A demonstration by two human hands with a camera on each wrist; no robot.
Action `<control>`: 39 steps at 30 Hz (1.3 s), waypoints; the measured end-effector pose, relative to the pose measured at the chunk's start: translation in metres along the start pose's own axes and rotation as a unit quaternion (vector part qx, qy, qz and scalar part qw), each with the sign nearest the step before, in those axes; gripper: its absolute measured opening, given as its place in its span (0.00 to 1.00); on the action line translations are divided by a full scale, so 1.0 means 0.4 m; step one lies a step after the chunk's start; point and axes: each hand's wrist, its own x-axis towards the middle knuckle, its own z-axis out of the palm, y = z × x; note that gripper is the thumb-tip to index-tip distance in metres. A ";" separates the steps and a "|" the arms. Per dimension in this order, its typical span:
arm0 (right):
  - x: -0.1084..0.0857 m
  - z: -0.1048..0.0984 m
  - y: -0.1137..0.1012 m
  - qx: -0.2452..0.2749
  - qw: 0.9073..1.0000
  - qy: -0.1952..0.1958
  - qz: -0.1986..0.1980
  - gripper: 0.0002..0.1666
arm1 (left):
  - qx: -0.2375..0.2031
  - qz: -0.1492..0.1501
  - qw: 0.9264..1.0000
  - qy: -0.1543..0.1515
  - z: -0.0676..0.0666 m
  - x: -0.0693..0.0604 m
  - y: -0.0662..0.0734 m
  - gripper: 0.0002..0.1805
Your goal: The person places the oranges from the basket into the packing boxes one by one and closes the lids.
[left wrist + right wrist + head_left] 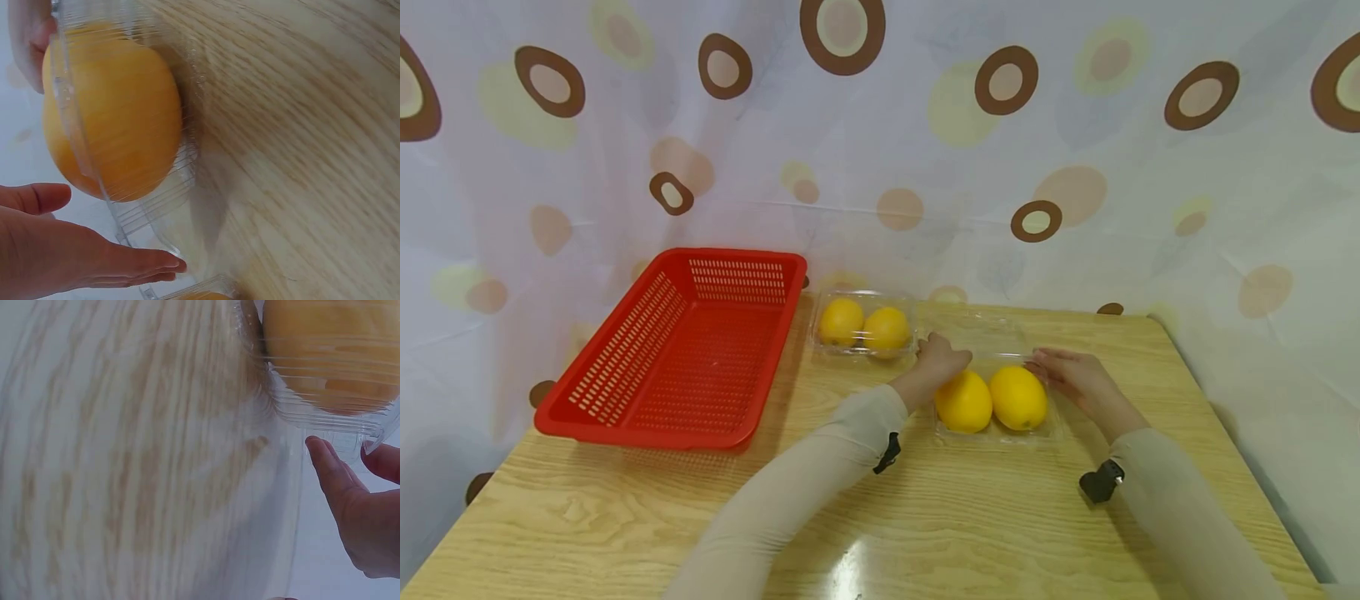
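A clear plastic clamshell box [992, 433] sits on the table with its lid [981, 333] laid back. Inside are two yellow oval fruits, a left one [964, 402] and a right one [1018, 398]. At the box's back left corner is my left hand [938, 362]; its straight fingers [137, 259] lie along the side, the thumb apart. My right hand [1078, 379] touches the back right corner, fingers [331, 465] extended and thumb by the rim. Farther back on the left, a second clear box [820, 342] contains two similar fruits [841, 322].
A red slotted plastic basket [715, 375] stands on the left of the wooden table [940, 533]. Behind the table hangs a pale patterned cloth [880, 150] with brown rings. Dark straps with a small device [1101, 482] sit at the wrists.
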 end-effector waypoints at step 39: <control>-0.169 0.034 -0.016 0.051 0.978 -0.018 -0.200 0.19 | -0.176 0.183 0.966 0.041 -0.078 -0.123 -0.031 0.30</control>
